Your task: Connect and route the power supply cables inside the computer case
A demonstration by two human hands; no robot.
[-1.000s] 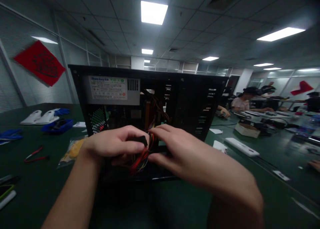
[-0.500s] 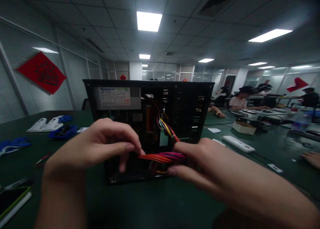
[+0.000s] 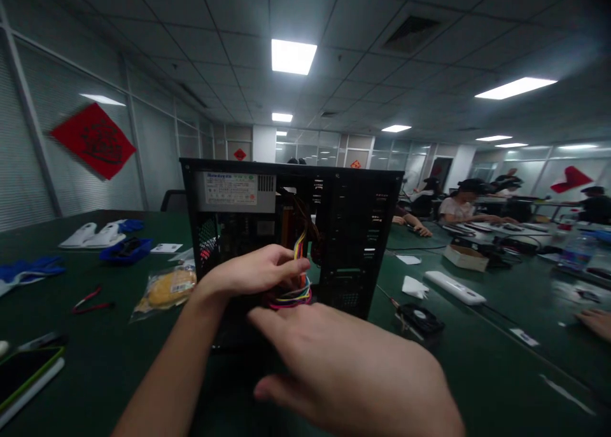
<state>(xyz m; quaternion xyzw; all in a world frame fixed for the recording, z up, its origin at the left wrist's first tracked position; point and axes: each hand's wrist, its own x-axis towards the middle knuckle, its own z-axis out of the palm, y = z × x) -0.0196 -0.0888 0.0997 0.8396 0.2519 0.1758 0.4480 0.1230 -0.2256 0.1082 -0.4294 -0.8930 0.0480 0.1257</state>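
Note:
A black computer case [image 3: 286, 165] stands open in front of me, its silver power supply [image 3: 238, 192] at the upper left. From inside hangs a bundle of multicoloured power cables [image 3: 300, 246], looped at its lower end. My left hand [image 3: 255, 268] is closed round the bundle, with the thumb across it. Just below the loop, my right hand [image 3: 344, 354] lies against the wires, back upward. Its thumb is spread away from the forefinger, with no object visible between them; its other fingers are hidden. The cable's end is hidden behind the hands.
At left lie a bagged yellow item [image 3: 172, 287], blue gloves [image 3: 31, 268], a blue tray [image 3: 125, 251] and a phone [image 3: 28, 373]. A black fan [image 3: 420, 319] and a white power strip [image 3: 454, 287] lie right. Co-workers [image 3: 465, 201] sit farther right.
My left hand has moved right and up onto the cables. My right hand has shifted left and lower in view, and the outstretched bundle is now looped. The view has shifted slightly.

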